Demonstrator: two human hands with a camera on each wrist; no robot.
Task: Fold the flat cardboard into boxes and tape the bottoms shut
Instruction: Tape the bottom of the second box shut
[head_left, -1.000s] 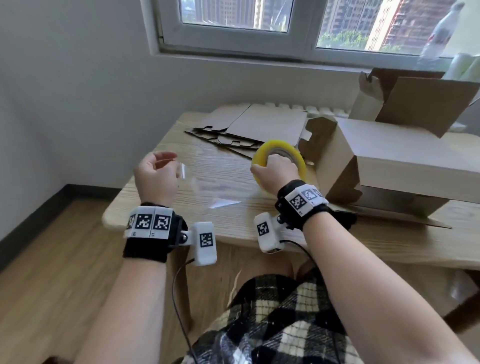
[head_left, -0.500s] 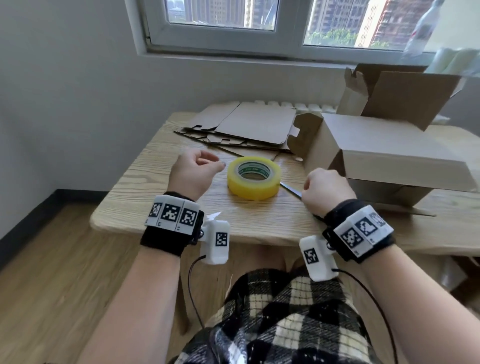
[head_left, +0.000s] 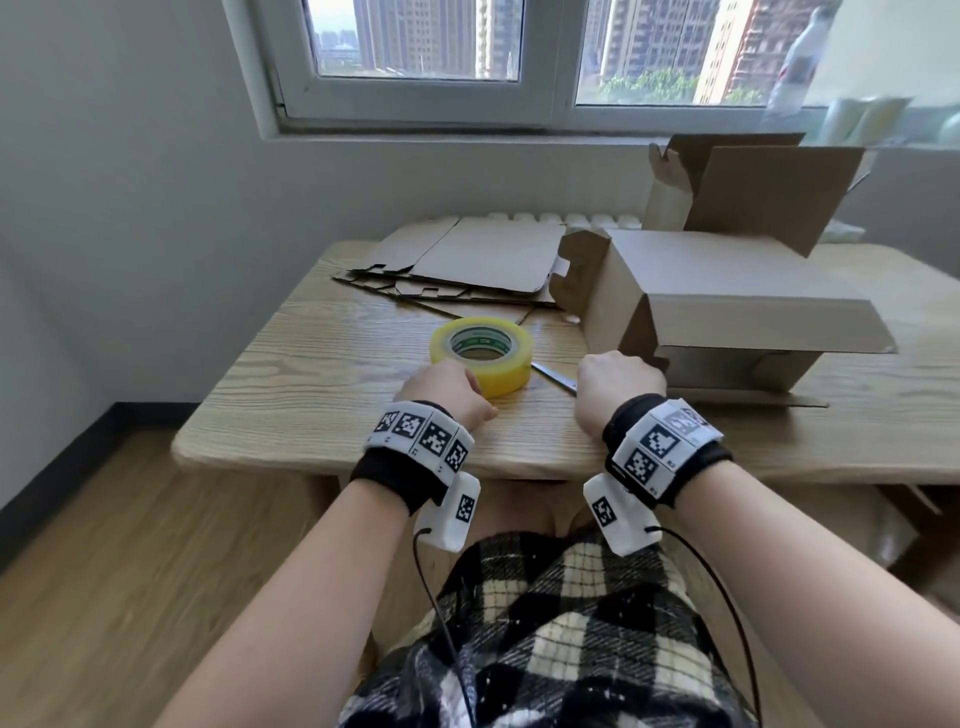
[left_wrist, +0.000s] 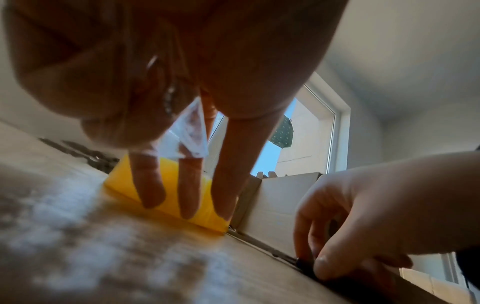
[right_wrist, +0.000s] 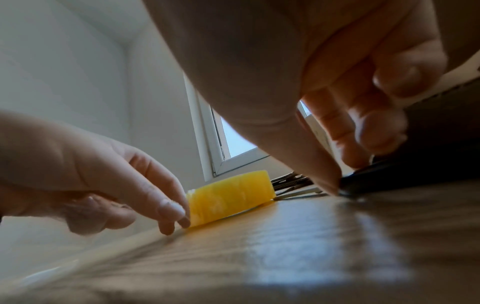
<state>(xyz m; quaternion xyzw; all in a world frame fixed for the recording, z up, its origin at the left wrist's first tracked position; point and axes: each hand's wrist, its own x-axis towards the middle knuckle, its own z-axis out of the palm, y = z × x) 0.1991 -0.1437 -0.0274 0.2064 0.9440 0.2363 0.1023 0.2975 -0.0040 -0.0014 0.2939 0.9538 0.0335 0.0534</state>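
I've got both hands down at the front edge of the table (head_left: 291, 395). Left hand (head_left: 448, 391) sits just in front of the tape roll (head_left: 480, 353), which lies flat near the table's middle, a bit toward the front. On the left wrist cam three fingers (left_wrist: 188, 191) reach down straight w/ tips at or on the wood, right against the roll's yellow side; a scrap of clear tape (left_wrist: 188, 131) is stuck up by the thumb and palm. Whether thumb pinches it or it's just stuck, can't tell.

Right hand (head_left: 621, 387) is curled over the scissors (head_left: 555, 376), blades poking out toward the roll. Right wrist cam shows thumb and fingertips (right_wrist: 326, 179) closing on the dark handle, which lies on the table. Scissors aren't lifted.

Folded box (head_left: 727, 306) lies on its side toward the right, just behind the right hand, flaps open at both ends. A 2nd box (head_left: 758, 192) stands open behind it at the back edge. Flat cardboard (head_left: 488, 260) is stacked at the back left, behind the roll, not touching it.

Window (head_left: 441, 57) above the back edge. Person wears a plaid skirt (head_left: 556, 634), tracker bands on both wrists.
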